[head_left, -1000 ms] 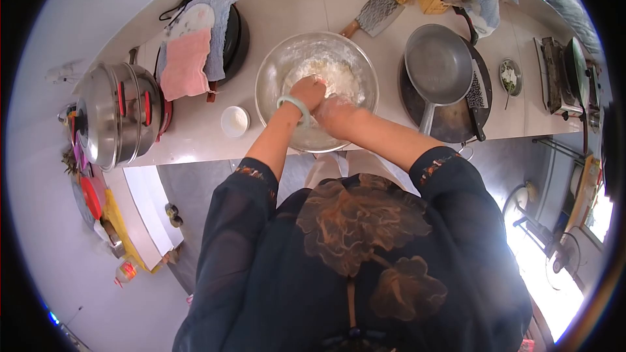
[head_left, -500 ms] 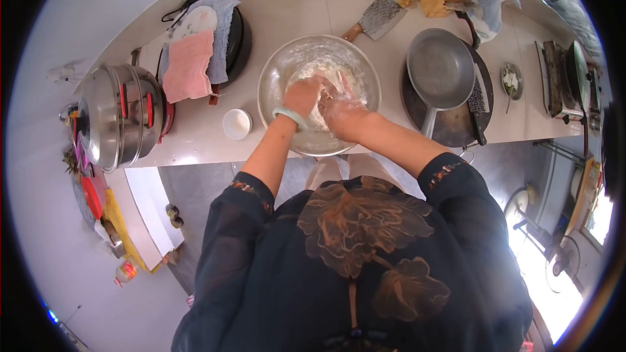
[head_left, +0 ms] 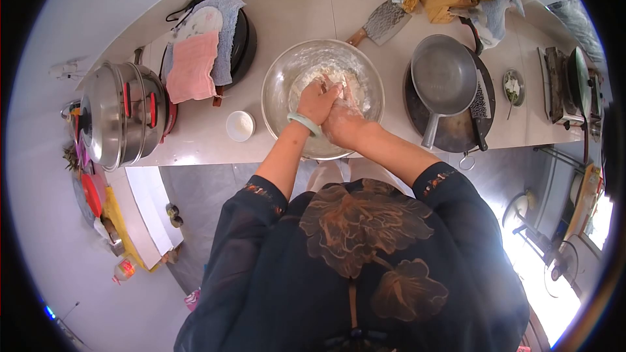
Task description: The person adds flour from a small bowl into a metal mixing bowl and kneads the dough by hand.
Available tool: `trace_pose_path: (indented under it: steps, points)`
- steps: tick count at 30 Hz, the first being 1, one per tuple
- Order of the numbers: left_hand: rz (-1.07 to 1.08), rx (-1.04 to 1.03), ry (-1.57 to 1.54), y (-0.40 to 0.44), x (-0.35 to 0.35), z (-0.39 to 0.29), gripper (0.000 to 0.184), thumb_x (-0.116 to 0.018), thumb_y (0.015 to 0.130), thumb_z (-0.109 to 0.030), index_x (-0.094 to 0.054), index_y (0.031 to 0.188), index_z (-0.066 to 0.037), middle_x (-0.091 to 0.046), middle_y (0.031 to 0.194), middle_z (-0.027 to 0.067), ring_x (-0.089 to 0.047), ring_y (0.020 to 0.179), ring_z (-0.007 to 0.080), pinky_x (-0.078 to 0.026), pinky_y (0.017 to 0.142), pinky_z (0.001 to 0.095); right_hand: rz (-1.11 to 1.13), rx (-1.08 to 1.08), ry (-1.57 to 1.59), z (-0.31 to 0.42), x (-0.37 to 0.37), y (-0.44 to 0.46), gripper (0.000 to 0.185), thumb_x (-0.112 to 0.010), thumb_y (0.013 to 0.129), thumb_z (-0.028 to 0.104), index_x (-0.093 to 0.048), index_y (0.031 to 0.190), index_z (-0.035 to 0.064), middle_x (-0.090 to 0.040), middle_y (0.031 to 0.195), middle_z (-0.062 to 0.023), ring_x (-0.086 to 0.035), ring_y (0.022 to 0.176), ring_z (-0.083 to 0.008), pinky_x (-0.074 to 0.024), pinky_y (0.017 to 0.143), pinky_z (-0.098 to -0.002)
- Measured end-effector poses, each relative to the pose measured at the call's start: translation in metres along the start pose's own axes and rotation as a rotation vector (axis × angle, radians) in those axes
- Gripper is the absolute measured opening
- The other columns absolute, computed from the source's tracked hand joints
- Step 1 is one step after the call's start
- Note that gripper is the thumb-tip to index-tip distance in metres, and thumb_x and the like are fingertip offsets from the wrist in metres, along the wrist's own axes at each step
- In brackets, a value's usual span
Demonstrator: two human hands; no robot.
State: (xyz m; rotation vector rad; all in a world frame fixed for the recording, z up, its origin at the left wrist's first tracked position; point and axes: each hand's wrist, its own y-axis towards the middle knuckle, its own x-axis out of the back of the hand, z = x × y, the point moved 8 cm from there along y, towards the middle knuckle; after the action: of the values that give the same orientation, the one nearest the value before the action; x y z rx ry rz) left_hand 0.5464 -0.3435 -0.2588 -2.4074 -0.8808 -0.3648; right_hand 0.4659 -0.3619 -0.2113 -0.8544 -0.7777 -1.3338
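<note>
A wide metal bowl (head_left: 277, 101) stands at the counter's front edge with pale, crumbly floury dough (head_left: 336, 77) in it. Inside the bowl my left hand (head_left: 317, 101), with a pale bangle at the wrist, touches my right hand; its fingers are bent against the right hand's fingers. Flour coats my right hand (head_left: 343, 120), whose fingers reach apart into the dough. Whether the left fingers hold any dough is hidden where the hands meet.
A small white bowl (head_left: 240, 126) is left of the metal bowl. Behind lies a cleaver (head_left: 386, 23). To the right are a grey pan (head_left: 443, 72) and a knife (head_left: 480, 114); at left, a steamer pot (head_left: 107, 117) and a pink cloth (head_left: 192, 66).
My left hand has shifted against the right hand's fingers, and its fingers have bent. The whole view has moved slightly, so the bowl and counter things appear lower and further right.
</note>
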Motion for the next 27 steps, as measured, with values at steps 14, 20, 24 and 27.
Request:
trace_pose_path:
  steps: [14, 20, 24, 27]
  points:
    - [-0.056, 0.055, 0.134, 0.023, 0.006, 0.012, 0.063, -0.034, 0.098, -0.044, -0.065, 0.081, 0.008, -0.064, 0.084, 0.0295, -0.061, 0.086, 0.0436, -0.044, 0.080, 0.0481, 0.174, -0.050, 0.185, -0.002, -0.014, -0.002, 0.020, -0.051, 0.077, 0.004, -0.068, 0.085, -0.0026, -0.066, 0.093, -0.0225, -0.064, 0.092, -0.0375, -0.0432, 0.092, -0.0503]
    - [0.074, -0.250, 0.532, 0.039, -0.011, 0.022, 0.046, -0.040, 0.097, -0.032, -0.062, 0.105, 0.009, -0.064, 0.100, 0.0292, -0.061, 0.092, 0.0424, -0.045, 0.085, 0.0454, 0.101, 0.066, 0.052, -0.004, -0.021, -0.001, 0.021, -0.051, 0.077, 0.006, -0.068, 0.086, -0.0026, -0.066, 0.094, -0.0229, -0.064, 0.092, -0.0385, -0.0459, 0.090, -0.0471]
    - [0.080, 0.063, -0.106, 0.022, -0.022, 0.028, 0.042, -0.046, 0.094, -0.022, -0.053, 0.123, 0.008, -0.063, 0.110, 0.0272, -0.061, 0.101, 0.0392, -0.046, 0.089, 0.0410, 0.309, -0.145, 0.194, -0.020, -0.027, -0.002, 0.027, -0.050, 0.082, 0.013, -0.066, 0.098, -0.0014, -0.065, 0.101, -0.0242, -0.063, 0.097, -0.0384, -0.0271, 0.107, -0.0531]
    - [0.076, 0.012, -0.048, 0.008, -0.020, 0.006, 0.047, -0.052, 0.090, -0.021, -0.050, 0.128, 0.008, -0.063, 0.111, 0.0265, -0.061, 0.104, 0.0379, -0.046, 0.090, 0.0394, 0.200, -0.114, 0.025, -0.022, -0.016, -0.001, 0.032, -0.050, 0.083, 0.015, -0.063, 0.108, 0.0001, -0.064, 0.108, -0.0244, -0.061, 0.102, -0.0391, -0.0081, 0.110, -0.0624]
